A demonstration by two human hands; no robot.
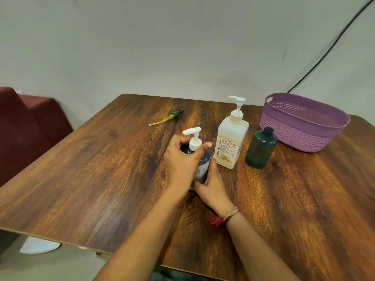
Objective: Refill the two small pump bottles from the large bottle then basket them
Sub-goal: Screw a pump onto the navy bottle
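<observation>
Nothing is basketed yet: the purple woven-look plastic basket (294, 134) at the right of the frame shows only its bare floor, so the task looks early or mid-way. Near the centre, a small dark navy pump bottle (204, 165) with a white pump head (193, 136) stands on the brown wood-grain counter (101, 169). The left hand (180, 161) is curled round its shoulder and collar, thumb up beside the pump. The right hand (213, 187), a red thread band (223, 218) at its wrist, is wrapped round the lower body. That reads as work on the collar, though whether it is being loosened or tightened cannot be told. Just right of it stands the large translucent white pump bottle with a printed label (231, 142), pump fitted. It looks pale and creamy low down, but its level is hard to read. Right again, near the basket, the small dark green translucent bottle (260, 150) stands with no pump in its neck. Whether it holds liquid cannot be made out. A loose dark pump with a yellow-green dip tube (176, 114) lies well apart toward the upper centre (probably the green bottle's). As far as can be judged, what is left is any filling not yet done — and refitting that pump and moving both small bottles into the basket.
</observation>
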